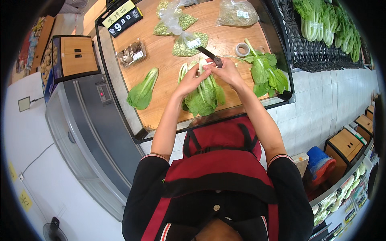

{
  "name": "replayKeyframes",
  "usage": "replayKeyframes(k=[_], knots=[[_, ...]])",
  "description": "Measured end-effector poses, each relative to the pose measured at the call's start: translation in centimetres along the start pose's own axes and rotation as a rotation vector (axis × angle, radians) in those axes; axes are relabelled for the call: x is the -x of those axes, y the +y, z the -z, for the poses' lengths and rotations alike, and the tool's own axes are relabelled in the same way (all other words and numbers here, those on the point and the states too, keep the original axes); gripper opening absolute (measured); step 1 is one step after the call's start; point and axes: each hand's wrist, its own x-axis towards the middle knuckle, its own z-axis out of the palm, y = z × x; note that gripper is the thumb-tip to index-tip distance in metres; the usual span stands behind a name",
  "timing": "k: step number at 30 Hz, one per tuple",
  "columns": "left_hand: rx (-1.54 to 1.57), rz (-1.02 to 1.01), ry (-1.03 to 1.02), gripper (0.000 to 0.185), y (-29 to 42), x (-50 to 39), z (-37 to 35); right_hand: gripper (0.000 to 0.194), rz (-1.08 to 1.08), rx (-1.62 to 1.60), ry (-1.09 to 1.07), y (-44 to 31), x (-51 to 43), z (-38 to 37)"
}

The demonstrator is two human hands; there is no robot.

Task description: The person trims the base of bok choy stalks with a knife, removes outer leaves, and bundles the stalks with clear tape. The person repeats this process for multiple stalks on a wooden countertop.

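Note:
Over a wooden display table (164, 116), my left hand (192, 80) grips the pale stems of a bunch of leafy greens (200, 101). The leaves of this bunch point towards me. My right hand (226, 71) holds a knife (209, 54) with a dark blade, which points away and to the left, above a bag of green beans (190, 45). Fingers of the right hand also meet the stems beside the left thumb. A single head of leafy greens (143, 90) lies to the left. More loose greens (267, 72) lie to the right, below a roll of clear tape (242, 49).
A packed tray of mushrooms (131, 54) and a price sign (122, 18) stand at the left. Further bagged beans (175, 22) and a bag of pale shreds (238, 13) lie at the back. A raised black rim (279, 45) borders the table. A grey chest freezer (99, 120) adjoins it.

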Motion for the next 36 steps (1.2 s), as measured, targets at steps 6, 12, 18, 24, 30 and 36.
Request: replayKeyframes(k=[6,12,18,24,30,36], knots=[[-0.003,0.016,0.029,0.041,0.4,-0.2,-0.7,0.039,0.008,0.201,-0.106,0.1,-0.3,2.7],[0.295,0.284,-0.225,0.053,2.4,-0.5,-1.8,0.028,0.218,0.616,-0.210,-0.4,1.0,7.2],[0.599,0.312,-0.475,0.060,2.6,-1.6,-3.8,0.030,0.246,0.720,-0.096,0.3,3.7,14.0],[0.652,0.198,-0.467,0.055,3.4,-2.1,-5.0,0.027,0.148,1.010,0.461,-0.1,7.0,14.8],[0.267,0.159,-0.309,0.035,4.3,-2.4,-7.3,0.018,0.382,0.736,0.395,-0.8,9.9,9.3],[0.079,0.102,-0.355,0.032,4.8,-2.4,-9.2,0.006,0.491,0.924,0.441,-0.6,10.5,8.9]])
